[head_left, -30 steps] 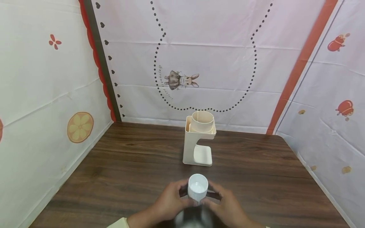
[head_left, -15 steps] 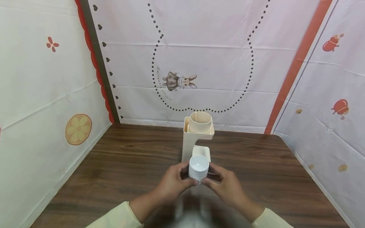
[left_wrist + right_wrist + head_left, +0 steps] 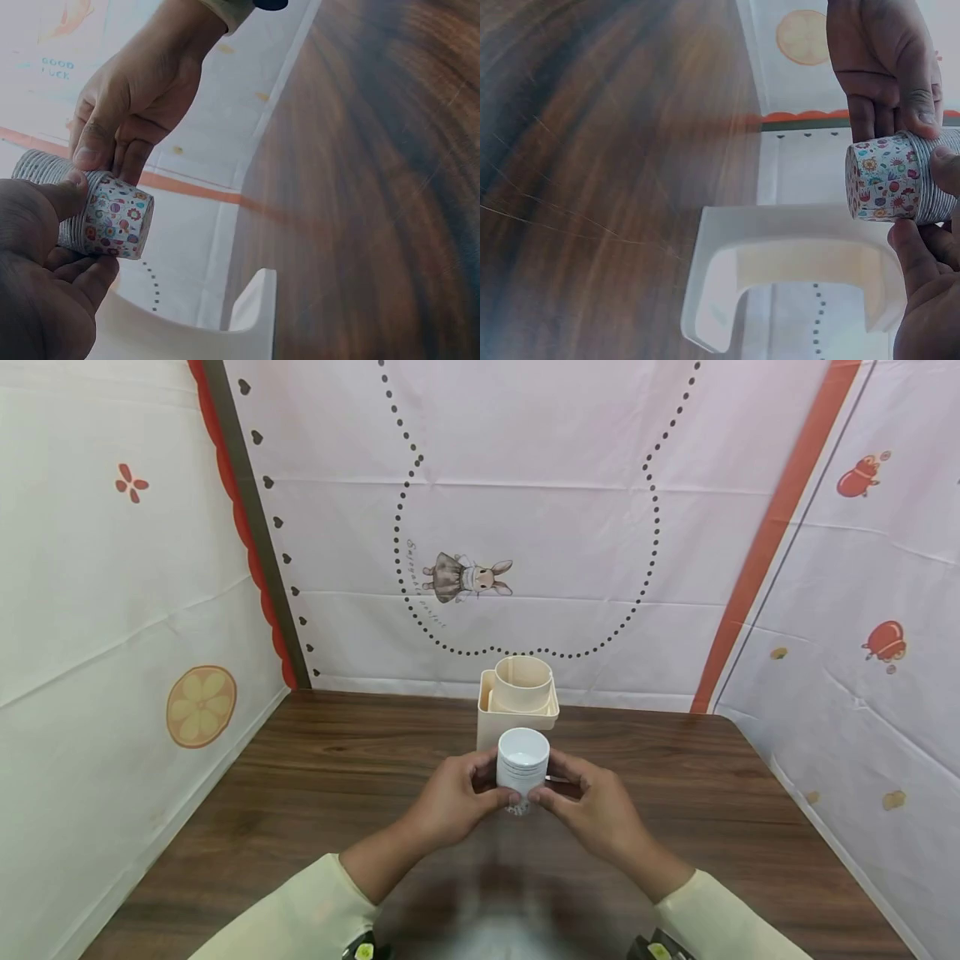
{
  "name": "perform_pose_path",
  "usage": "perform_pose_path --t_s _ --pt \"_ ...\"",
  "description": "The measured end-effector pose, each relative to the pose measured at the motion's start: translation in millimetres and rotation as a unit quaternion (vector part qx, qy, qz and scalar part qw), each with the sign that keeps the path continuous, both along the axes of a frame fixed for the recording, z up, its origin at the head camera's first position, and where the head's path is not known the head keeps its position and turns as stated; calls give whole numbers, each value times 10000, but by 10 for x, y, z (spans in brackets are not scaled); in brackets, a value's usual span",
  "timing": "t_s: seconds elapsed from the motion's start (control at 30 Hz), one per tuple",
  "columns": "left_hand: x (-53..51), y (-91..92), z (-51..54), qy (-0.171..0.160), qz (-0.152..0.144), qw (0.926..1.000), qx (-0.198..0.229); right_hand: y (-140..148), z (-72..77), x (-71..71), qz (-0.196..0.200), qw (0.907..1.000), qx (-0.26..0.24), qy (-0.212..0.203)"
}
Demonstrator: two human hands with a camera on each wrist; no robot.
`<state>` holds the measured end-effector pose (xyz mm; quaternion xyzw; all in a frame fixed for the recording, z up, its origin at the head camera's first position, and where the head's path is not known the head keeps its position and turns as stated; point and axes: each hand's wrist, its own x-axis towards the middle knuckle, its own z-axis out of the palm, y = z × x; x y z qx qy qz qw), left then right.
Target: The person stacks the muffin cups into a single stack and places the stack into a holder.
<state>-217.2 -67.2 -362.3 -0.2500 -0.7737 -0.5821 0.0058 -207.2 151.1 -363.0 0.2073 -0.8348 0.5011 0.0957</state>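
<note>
A stack of small paper cups (image 3: 522, 768) is held upright in front of the person, mouths up. Both wrist views show nested rims and a colourful flower print on the outermost paper cup (image 3: 118, 217). From the left side, my left hand (image 3: 452, 802) grips the stack, thumb in front and fingers behind. Opposite it, my right hand (image 3: 600, 806) pinches the stack the same way, its thumb near the other one. Behind the cups stands a cream cup dispenser (image 3: 491, 724) with a round tube (image 3: 522, 685) on top. The cups hide much of its lower part in the head view.
Dark wood-grain table (image 3: 360, 760) lies under the hands. A printed cloth (image 3: 570, 552) hangs at the back, and more cloth covers both sides. In the right wrist view, the dispenser's curved opening (image 3: 802, 262) shows close to the cups.
Both hands have carried the stack of paper cups forward and up, from near the person to in front of the dispenser. The grip looks the same. The head view has shifted slightly.
</note>
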Motion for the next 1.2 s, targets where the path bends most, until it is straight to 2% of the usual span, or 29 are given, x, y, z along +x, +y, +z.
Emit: perform_pose_path --t_s 0.13,0.43,0.57,0.73,0.9,1.03,1.2 --pt "-63 -18 76 54 92 9997 -202 -6 74 -52 -64 10000 23 -58" --pt "-236 -58 302 187 47 9997 -167 -17 291 -203 -67 9999 98 29" --pt "-295 -59 422 222 25 9997 -139 -7 405 -258 -77 9996 236 125" --pt "-357 -67 544 280 85 9991 -299 5 516 -313 -24 9990 278 363" --pt "-415 -65 660 332 134 9984 -427 8 604 -366 -31 9989 272 369" --pt "-484 -51 748 385 199 9976 -545 13 670 -429 -232 9983 381 378" --pt "-553 -33 851 326 287 9975 -549 22 767 -514 -267 9989 312 236"
